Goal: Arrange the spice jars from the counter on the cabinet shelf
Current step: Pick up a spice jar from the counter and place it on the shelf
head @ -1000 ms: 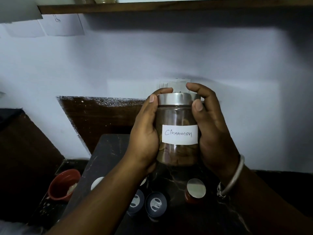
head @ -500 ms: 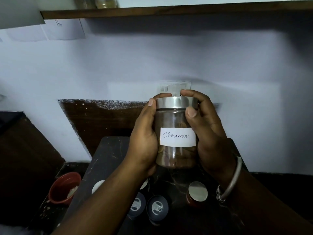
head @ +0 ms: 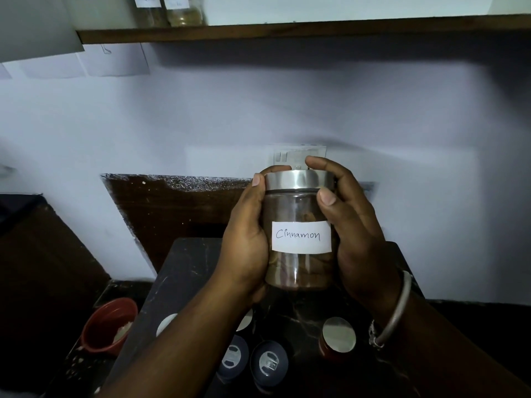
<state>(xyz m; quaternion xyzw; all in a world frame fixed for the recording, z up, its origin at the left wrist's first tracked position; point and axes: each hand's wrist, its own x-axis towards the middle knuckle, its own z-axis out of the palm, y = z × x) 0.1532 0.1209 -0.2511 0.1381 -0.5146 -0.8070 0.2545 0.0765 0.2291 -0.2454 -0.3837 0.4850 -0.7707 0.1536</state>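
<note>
Cinnamon jar — brown contents, steel lid, upright — clasped by left hand and right hand; shelf jars hold yellowish powder.

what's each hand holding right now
Left hand: gripping the clear glass cinnamon-labelled jar with the steel lid.
Right hand: gripping the same jar, opposite side.
</note>
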